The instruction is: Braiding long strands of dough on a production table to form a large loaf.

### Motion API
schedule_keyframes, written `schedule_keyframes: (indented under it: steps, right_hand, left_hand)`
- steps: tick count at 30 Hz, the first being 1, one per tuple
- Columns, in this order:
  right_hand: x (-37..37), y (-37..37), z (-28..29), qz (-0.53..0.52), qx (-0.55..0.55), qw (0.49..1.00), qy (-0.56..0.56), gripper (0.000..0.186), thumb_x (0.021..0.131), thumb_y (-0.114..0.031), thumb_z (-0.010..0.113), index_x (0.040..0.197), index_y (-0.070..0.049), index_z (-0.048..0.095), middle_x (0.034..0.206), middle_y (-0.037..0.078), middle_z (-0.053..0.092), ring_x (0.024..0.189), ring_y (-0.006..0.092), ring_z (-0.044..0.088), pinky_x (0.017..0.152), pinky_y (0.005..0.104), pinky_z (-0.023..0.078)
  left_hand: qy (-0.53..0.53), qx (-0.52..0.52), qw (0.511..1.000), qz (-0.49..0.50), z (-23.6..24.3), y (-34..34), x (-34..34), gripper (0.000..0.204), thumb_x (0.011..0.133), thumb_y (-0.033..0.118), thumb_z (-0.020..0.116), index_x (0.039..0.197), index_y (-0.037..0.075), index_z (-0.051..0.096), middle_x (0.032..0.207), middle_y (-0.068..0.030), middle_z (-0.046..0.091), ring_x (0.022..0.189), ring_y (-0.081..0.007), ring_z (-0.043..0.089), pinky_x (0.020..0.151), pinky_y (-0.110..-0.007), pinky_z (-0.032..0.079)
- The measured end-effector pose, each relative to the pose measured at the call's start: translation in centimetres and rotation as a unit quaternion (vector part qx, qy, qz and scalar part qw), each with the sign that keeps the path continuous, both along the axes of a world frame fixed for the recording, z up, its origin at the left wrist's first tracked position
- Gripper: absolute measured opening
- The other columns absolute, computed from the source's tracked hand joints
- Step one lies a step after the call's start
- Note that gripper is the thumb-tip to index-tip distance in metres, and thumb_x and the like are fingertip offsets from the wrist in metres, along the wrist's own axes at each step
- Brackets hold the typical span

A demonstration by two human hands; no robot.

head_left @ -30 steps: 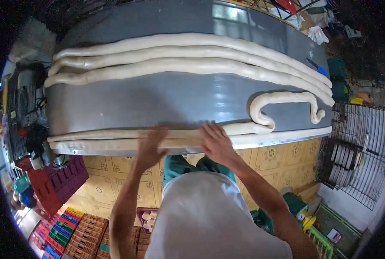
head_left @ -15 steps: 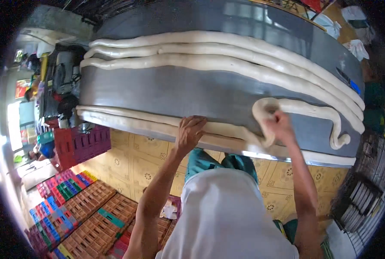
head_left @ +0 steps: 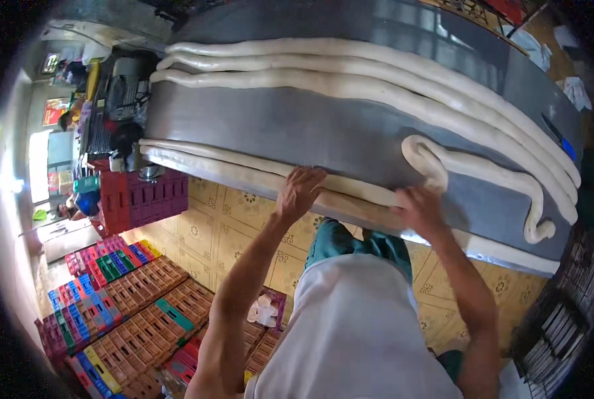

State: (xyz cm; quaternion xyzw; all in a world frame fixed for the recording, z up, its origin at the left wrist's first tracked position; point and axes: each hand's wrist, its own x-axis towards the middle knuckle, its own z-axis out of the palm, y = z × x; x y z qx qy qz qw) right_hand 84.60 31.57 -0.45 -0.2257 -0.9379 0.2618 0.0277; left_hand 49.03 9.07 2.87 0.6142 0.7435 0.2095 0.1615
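A long rope of pale dough [head_left: 237,158] runs along the near side of the grey table. My left hand [head_left: 301,191] is closed over this rope near its middle, with the fingertips pressed on it. Farther right, my right hand [head_left: 418,207], a little blurred, grips the same rope. Beyond my right hand the dough bends back in a loop and trails to the right, ending in a small curl. Across the far side lie three more dough ropes [head_left: 337,83], side by side.
A pale strip [head_left: 510,251] follows the front edge of the grey table [head_left: 244,116]; I cannot tell what it is. A blue-handled tool [head_left: 568,148] lies at the far right. Purple crates [head_left: 157,199] stand at left, stacked brown crates [head_left: 144,292] below. Metal racks [head_left: 563,326] stand at right.
My right hand has moved left and down along the dough, toward my left hand. The loop beside it has shifted and narrowed. My left hand stays on the rope; the whole view has turned slightly.
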Motion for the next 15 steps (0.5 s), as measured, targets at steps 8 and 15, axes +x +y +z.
schedule_keyframes:
  steps: [8,15]
  right_hand:
    - [-3.7,-8.6,4.9,-0.21,0.009,0.971,-0.112,0.073,0.093,-0.015,0.076,0.16,-0.003,0.048,0.162,0.027,0.048,0.15,0.0472,0.044,0.123,0.0632,0.034]
    - [-16.1,-8.3,1.3,-0.177,0.199,0.962,-0.064,0.077,0.104,-0.039,0.065,0.165,0.0,0.039,0.172,0.023,0.037,0.155,0.0453,0.039,0.129,0.0614,0.027]
  left_hand:
    - [0.084,-0.135,0.984,-0.085,-1.6,2.7,0.5,0.072,0.108,0.039,0.061,0.171,0.014,0.035,0.177,-0.0189,0.031,0.162,-0.0507,0.026,0.132,-0.066,0.019]
    - [0.05,-0.018,0.998,-0.029,-1.3,5.6,-1.0,0.078,0.112,0.048,0.05,0.172,0.004,0.027,0.177,-0.0244,0.027,0.16,-0.0557,0.024,0.129,-0.073,0.017]
